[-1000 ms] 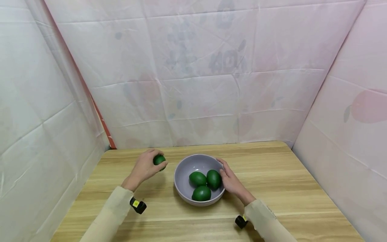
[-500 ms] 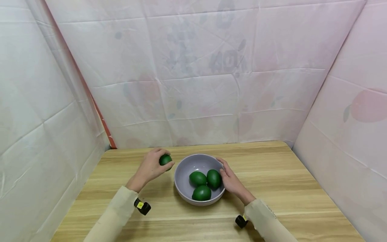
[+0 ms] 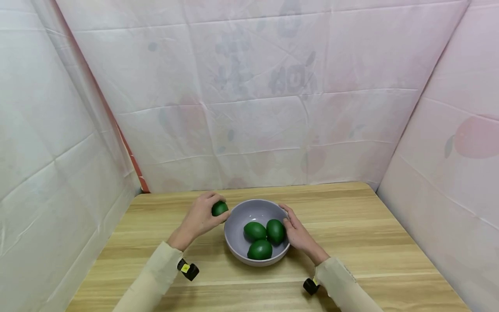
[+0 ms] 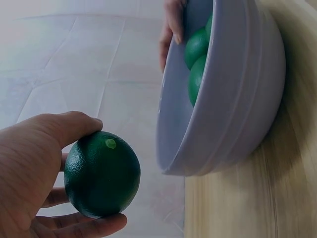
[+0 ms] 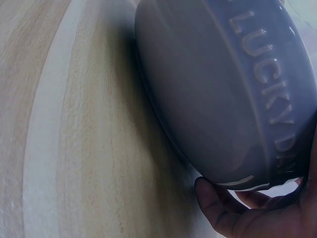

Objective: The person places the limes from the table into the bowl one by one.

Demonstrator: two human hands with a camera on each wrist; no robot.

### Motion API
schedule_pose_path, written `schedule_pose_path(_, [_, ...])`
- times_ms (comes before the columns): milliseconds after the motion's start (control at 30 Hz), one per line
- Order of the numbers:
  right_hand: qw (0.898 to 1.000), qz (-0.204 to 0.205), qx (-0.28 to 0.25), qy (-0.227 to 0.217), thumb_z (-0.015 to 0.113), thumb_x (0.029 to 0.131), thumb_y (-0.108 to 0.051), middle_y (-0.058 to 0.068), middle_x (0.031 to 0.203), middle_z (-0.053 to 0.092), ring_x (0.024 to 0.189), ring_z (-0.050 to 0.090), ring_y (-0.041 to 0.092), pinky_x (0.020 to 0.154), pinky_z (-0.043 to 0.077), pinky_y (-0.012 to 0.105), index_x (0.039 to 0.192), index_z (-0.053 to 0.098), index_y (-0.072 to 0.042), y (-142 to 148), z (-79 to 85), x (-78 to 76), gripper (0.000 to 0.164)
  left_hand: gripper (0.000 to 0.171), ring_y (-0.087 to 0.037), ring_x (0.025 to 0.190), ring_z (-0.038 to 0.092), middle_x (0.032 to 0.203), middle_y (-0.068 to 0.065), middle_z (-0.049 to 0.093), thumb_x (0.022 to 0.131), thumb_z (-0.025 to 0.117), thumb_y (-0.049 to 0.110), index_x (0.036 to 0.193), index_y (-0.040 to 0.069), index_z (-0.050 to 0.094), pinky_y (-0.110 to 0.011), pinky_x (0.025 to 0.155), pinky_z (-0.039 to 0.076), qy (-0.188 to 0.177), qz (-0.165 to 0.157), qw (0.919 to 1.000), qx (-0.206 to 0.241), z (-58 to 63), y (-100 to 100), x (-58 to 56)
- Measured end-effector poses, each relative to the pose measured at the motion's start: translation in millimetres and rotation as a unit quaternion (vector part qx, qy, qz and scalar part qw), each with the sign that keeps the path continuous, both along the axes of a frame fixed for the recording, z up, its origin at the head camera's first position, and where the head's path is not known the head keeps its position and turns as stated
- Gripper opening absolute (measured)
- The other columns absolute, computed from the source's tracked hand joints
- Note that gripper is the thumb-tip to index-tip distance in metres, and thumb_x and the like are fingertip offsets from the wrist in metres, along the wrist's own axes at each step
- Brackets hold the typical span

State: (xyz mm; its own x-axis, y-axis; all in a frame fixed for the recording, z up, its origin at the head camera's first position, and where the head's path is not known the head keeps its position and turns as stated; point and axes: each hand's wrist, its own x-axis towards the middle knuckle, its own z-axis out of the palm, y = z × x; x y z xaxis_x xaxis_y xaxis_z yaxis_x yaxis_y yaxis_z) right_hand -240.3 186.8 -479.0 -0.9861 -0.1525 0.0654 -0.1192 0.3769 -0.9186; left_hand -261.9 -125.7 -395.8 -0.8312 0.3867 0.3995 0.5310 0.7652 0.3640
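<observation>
My left hand (image 3: 200, 216) holds a green lime (image 3: 220, 208) between thumb and fingers, at the left rim of a grey-purple bowl (image 3: 243, 210). In the left wrist view that lime (image 4: 102, 174) shows its pale stem end, apart from the bowl wall (image 4: 223, 109). Three more limes lie in the bowl: one at left (image 3: 255, 231), one at right (image 3: 275, 231) and one in front (image 3: 260, 250). My right hand (image 3: 298, 234) grips the bowl's right side, thumb over the rim. The right wrist view shows fingers (image 5: 213, 203) against the bowl's outer wall, which bears raised lettering.
The bowl stands on a light wood-grain table (image 3: 370, 242). Pale printed cloth sheets (image 3: 249, 130) hang behind the table and along both sides. Each wrist wears a small black camera, one at the left wrist (image 3: 189, 269) and one at the right wrist (image 3: 311, 286).
My left hand has moved right with the lime, from the table's left part up to the bowl's rim. The right hand, the bowl and the limes in it have stayed put.
</observation>
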Motion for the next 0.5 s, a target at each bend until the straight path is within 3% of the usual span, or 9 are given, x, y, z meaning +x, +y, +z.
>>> schedule_pose_path(500, [1.000,-0.005,0.002,0.001,0.026,0.110,-0.008,0.018,0.168,0.026,0.157,0.018,0.041,0.127,0.011,0.060,0.158,0.028,-0.019,-0.6,-1.1,-1.5,0.050,0.030,-0.015,0.088,0.064,0.109,-0.004,0.070,0.087,0.080,0.038,0.108,0.018,0.073,-0.024,0.069,0.054,0.010,-0.025,0.9996,-0.005,-4.0,13.1,0.2])
